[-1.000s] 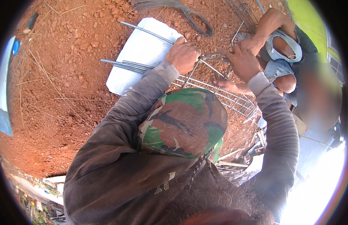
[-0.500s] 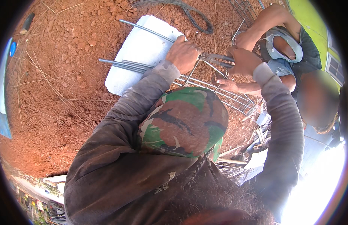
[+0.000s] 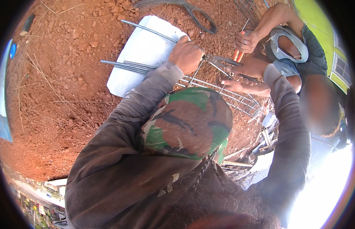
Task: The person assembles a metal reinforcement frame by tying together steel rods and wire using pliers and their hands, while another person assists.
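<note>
Red soil (image 3: 82,76) below; my left hand (image 3: 187,56) clamps a steel rod (image 3: 149,31), my right hand (image 3: 254,67) (grey-sleeved) grips dark pliers (image 3: 221,59).

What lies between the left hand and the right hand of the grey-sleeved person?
The head view shows metal pliers between them, with their head close to the left hand and a handle reaching the right hand.

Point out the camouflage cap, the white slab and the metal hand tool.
Camouflage cap (image 3: 188,123), head view: middle of its crown.
White slab (image 3: 143,49), head view: bare part of its upper face.
Metal hand tool (image 3: 212,58), head view: its head end.
</note>
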`<state>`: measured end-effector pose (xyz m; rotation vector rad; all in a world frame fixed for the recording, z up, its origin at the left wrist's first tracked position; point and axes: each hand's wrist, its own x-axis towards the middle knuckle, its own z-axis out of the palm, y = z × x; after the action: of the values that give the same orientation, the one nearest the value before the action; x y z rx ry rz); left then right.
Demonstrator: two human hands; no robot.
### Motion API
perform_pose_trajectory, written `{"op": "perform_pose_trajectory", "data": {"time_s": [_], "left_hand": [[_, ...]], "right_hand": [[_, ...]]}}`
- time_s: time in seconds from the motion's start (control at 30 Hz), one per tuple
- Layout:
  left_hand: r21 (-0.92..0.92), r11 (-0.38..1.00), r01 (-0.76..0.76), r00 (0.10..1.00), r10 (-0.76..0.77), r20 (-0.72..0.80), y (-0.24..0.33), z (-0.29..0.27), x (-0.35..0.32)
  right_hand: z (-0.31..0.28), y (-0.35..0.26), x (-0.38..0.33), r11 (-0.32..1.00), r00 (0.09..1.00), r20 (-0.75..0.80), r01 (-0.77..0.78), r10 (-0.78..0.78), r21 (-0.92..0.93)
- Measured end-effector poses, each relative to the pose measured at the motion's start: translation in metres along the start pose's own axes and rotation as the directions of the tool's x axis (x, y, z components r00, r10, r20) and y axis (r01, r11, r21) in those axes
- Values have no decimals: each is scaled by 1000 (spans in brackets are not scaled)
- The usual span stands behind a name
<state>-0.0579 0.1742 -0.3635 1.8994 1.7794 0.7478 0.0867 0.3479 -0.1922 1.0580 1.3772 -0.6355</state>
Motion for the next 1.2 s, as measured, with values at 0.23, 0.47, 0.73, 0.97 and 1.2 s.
{"op": "perform_pose_trajectory", "data": {"time_s": [0.23, 0.47, 0.73, 0.97, 1.2], "left_hand": [[-25, 992, 125, 992, -125, -7, 2, -4, -1], [-86, 992, 90, 990, -99, -97, 4, -5, -2], [-69, 994, 83, 996, -85, -31, 4, -8, -2], [-54, 994, 91, 994, -94, -62, 3, -7, -3], [-111, 989, 97, 994, -103, -44, 6, -14, -3]], "right_hand": [[38, 22, -16, 822, 540, -634, 229, -553, -521], [24, 12, -11, 657, 565, -576, -77, -591, -750], [2, 6, -15, 995, 983, -159, 92, -96, -31], [27, 18, -29, 612, 298, -615, -115, -730, -783], [15, 17, -13, 641, 515, -585, -87, -626, -763]]}}
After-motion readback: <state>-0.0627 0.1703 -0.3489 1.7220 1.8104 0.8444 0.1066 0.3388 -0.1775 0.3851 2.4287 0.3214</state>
